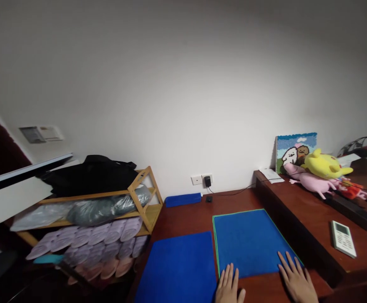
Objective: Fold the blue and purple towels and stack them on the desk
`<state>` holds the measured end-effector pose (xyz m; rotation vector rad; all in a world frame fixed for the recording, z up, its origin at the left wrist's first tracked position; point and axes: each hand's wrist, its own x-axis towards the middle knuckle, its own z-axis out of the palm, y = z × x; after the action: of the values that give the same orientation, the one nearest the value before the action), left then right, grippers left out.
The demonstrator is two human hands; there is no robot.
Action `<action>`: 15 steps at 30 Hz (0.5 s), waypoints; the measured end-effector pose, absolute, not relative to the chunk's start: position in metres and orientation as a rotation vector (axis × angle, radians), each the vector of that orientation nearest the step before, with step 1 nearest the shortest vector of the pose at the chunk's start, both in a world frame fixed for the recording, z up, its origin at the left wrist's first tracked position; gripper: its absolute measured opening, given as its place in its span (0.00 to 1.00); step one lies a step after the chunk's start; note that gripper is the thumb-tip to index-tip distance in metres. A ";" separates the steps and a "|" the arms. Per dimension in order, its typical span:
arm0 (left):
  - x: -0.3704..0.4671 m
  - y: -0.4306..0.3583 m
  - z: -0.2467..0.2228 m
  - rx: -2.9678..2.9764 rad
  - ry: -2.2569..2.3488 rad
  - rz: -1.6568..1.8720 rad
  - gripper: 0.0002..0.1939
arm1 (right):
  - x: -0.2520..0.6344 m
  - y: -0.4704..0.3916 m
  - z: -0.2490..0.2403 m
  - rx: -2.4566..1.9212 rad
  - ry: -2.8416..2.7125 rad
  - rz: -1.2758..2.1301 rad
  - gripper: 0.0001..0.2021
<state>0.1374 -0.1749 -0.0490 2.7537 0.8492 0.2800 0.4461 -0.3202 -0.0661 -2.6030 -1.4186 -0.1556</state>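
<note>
Brown desktop bore green-edged cloth already spread flat, left hand and right hand at near corners, fingers extended, gripping nothing.

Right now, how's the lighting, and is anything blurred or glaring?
In the head view, the wall is brightest around its middle and darkens toward the top; the plastic bags catch highlights; the slippers sit in dim light; the wall panel looks soft; the green-edged blue cloth, left hand and right hand show clearly.

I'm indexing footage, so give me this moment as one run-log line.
left hand: on green-edged cloth, near-left corner | right hand: same cloth, near-right corner | plain blue cloth: flat, at left
</note>
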 end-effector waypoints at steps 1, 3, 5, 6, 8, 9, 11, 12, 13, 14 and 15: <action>0.134 -0.180 -0.058 2.760 0.812 0.271 0.37 | 0.445 -0.331 -0.070 -2.599 -1.426 -0.169 0.33; 0.127 -0.189 -0.073 2.762 0.760 0.266 0.38 | 0.443 -0.351 -0.073 -2.587 -1.434 -0.184 0.32; 0.122 -0.198 -0.084 2.755 0.745 0.254 0.39 | 0.442 -0.364 -0.072 -2.569 -1.409 -0.193 0.32; 0.119 -0.201 -0.088 2.757 0.734 0.243 0.39 | 0.442 -0.368 -0.070 -2.561 -1.383 -0.199 0.32; 0.108 -0.204 -0.093 2.765 0.699 0.228 0.35 | 0.439 -0.369 -0.063 -2.535 -1.339 -0.217 0.32; 0.099 -0.202 -0.092 2.768 0.681 0.225 0.33 | 0.434 -0.366 -0.058 -2.522 -1.317 -0.234 0.33; 0.067 -0.194 -0.083 2.774 0.667 0.220 0.31 | 0.413 -0.353 -0.046 -2.489 -1.291 -0.258 0.34; 0.045 -0.188 -0.076 2.779 0.687 0.213 0.30 | 0.396 -0.344 -0.040 -2.460 -1.312 -0.239 0.34; 0.019 -0.181 -0.067 2.789 0.727 0.201 0.31 | 0.374 -0.333 -0.034 -2.415 -1.368 -0.191 0.34; -0.011 -0.174 -0.056 2.806 0.796 0.190 0.32 | 0.348 -0.321 -0.029 -2.349 -1.457 -0.122 0.32; -0.044 -0.167 -0.046 2.820 0.924 0.213 0.32 | 0.320 -0.310 -0.025 -2.250 -1.586 -0.041 0.30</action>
<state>-0.0437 -0.1672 -0.0462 2.8198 0.9244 0.2131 0.3199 -0.3096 -0.0253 -2.2496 -1.5860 -0.0414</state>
